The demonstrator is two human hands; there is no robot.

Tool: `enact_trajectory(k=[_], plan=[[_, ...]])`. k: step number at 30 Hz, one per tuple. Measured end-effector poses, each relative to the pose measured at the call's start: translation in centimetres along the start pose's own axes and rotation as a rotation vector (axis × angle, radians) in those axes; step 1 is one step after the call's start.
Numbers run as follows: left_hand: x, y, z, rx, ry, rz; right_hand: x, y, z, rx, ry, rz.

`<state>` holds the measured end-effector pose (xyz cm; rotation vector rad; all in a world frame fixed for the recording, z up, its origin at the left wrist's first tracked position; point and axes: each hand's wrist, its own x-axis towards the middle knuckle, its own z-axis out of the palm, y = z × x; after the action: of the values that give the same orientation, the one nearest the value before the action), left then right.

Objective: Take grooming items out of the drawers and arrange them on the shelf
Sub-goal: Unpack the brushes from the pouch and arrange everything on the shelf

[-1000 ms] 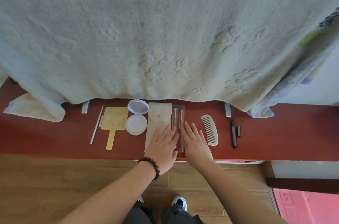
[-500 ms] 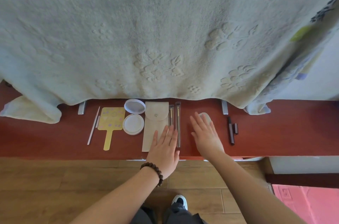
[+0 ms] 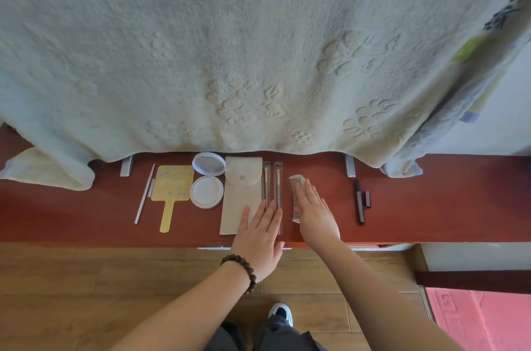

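Grooming items lie in a row on the dark red shelf (image 3: 431,207). From the left: a thin white stick (image 3: 144,194), a yellow hand mirror (image 3: 171,192), an open white compact (image 3: 207,180), a beige pouch (image 3: 240,195), two packaged brushes (image 3: 271,187), a pale comb (image 3: 294,192) and a dark pencil with its cap (image 3: 361,201). My left hand (image 3: 260,238) lies flat, fingers spread, over the near ends of the pouch and brushes. My right hand (image 3: 316,211) rests flat on the comb, covering its right side.
A large pale green blanket (image 3: 258,49) hangs over the back of the shelf. Two metal brackets (image 3: 350,165) stick out under its hem. Wooden floor (image 3: 86,293) lies below the shelf's front edge, with a pink mat (image 3: 482,319) at the right.
My right hand has pushed the comb leftward, closer to the brushes. My left hand stays flat near the pouch and brushes, shifted slightly toward me.
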<state>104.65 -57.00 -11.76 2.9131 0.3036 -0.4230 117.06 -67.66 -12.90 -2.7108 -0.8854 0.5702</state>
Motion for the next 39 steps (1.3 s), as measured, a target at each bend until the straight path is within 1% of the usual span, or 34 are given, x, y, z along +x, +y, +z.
enact_trajectory(k=[2,5,7,10,13,15,17,19,22,24,26,30,34,39], plan=[[0.1,-0.1,-0.1,-0.006,0.018,-0.004,0.0,1.0,-0.4,-0.063,0.011,-0.013],[0.4,-0.3,-0.1,0.001,-0.018,-0.006,0.2,1.8,-0.9,-0.151,-0.082,-0.044],[0.6,-0.3,0.0,0.005,-0.039,-0.009,0.3,1.6,-1.0,-0.187,-0.105,-0.066],[0.6,-0.2,0.2,0.004,-0.039,-0.023,0.4,1.0,-0.7,-0.199,-0.087,-0.071],[0.7,0.4,0.2,-0.003,0.014,-0.042,0.1,0.9,-0.5,-0.150,-0.071,-0.052],[1.0,1.1,0.1,-0.007,0.054,-0.027,-0.3,1.7,-1.0,-0.093,-0.002,-0.016],[1.5,2.0,-0.1,-0.013,0.063,0.009,-1.0,3.6,-1.9,-0.043,0.098,0.069],[2.3,3.0,-0.2,-0.022,0.058,0.046,-1.8,6.3,-2.7,-0.049,0.148,0.144],[3.5,4.2,-0.1,-0.018,0.018,0.073,-2.5,9.4,-3.1,-0.058,0.071,0.214],[4.0,4.7,0.2,-0.004,-0.024,0.063,-2.7,10.2,-2.8,-0.073,0.016,0.202],[4.3,4.8,0.4,0.011,-0.059,0.049,-2.7,10.2,-2.4,-0.073,-0.002,0.170],[4.5,4.4,0.6,0.038,-0.069,0.069,-2.6,9.2,-2.0,-0.044,0.006,0.160],[4.8,3.6,0.3,0.058,-0.059,0.107,-2.4,6.7,-1.5,-0.001,-0.015,0.103],[5.1,3.0,-0.1,0.061,-0.056,0.097,-1.6,3.3,-0.8,0.057,-0.067,0.028]])
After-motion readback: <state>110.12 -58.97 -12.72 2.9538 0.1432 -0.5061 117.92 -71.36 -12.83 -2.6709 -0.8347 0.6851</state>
